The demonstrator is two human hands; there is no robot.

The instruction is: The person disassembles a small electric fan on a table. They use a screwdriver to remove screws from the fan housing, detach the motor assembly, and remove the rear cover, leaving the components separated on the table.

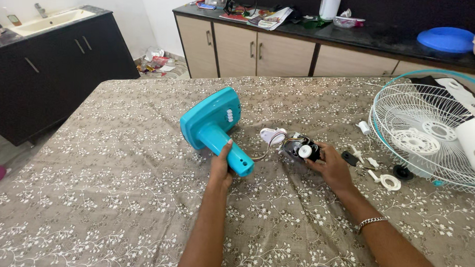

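Observation:
A turquoise fan base with its stem [212,121] lies on its side on the brown floral bedspread [108,196]. My left hand [221,166] grips the stem near its open end. Thin wires run from the stem to a small dark fan motor with a white hub [300,148]. My right hand [329,164] holds that motor from the right. A white plastic piece [272,135] rests just behind the wires.
A white wire fan guard with a turquoise rim [429,132] lies at the right, with a white blade part [474,141] on it. Small white and black parts [375,165] are scattered beside it. Cabinets and a dark counter [350,35] stand behind; a sink unit [40,51] at left.

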